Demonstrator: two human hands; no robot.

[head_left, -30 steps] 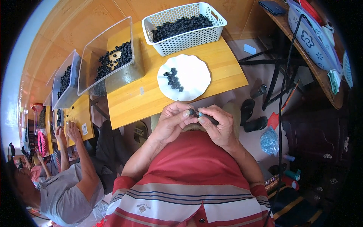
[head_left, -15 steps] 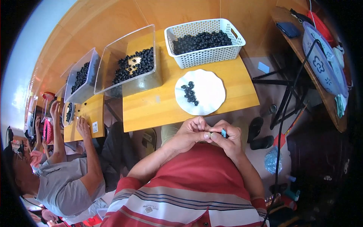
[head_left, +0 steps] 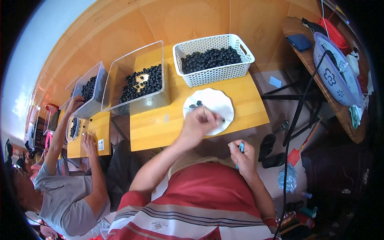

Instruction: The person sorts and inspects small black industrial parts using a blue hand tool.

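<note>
My left hand [head_left: 199,123] is stretched over a white scalloped plate [head_left: 214,98], its fingers smeared by motion. A dark spot shows by its fingertips; whether they grip it I cannot tell. Some small black round pieces [head_left: 196,105] lie on the plate, partly covered by this hand. Nearer my body, off the table's front edge, my right hand [head_left: 243,156] is closed around a slim light-blue tool [head_left: 241,147]. Its ends poke out above and below the fist, and its kind is hidden. The thumb presses against the index finger.
Behind the plate stands a white perforated basket [head_left: 218,74] of black pieces, with a clear bin [head_left: 150,102] of them to its left. A co-worker [head_left: 74,196] works at a second table on the left. A patterned basin [head_left: 334,74] sits on a side table; a dark cable hangs at right.
My hands were together in front of me; the left has moved forward over the plate. My right hand stayed near my body with the blue tool. The co-worker's far hand reached into a bin.
</note>
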